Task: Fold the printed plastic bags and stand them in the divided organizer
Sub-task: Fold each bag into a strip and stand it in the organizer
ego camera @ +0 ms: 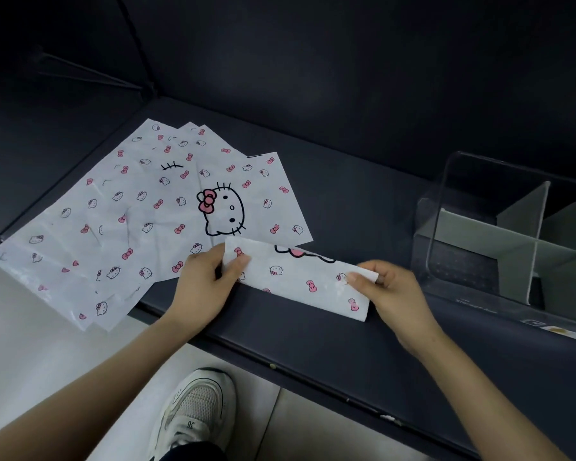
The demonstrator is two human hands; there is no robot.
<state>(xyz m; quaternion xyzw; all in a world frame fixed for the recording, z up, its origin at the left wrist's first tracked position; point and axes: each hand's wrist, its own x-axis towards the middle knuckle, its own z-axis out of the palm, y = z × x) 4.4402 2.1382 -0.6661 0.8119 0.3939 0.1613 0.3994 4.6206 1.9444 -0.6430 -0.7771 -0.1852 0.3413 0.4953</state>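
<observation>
My left hand pinches one end of the folded bag and my right hand grips the other. The strip is at the tabletop, between the fanned flat bags and the clear divided organizer.

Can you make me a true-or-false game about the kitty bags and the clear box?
1. The left hand and the right hand both pinch the folded bag. True.
2. The folded bag already stands in a compartment. False: it is held outside the organizer, to its left.
3. Unfolded bags lie fanned out left of the folded bag. True.
4. The bags show blue stars. False: pink bows and cat faces.
</observation>
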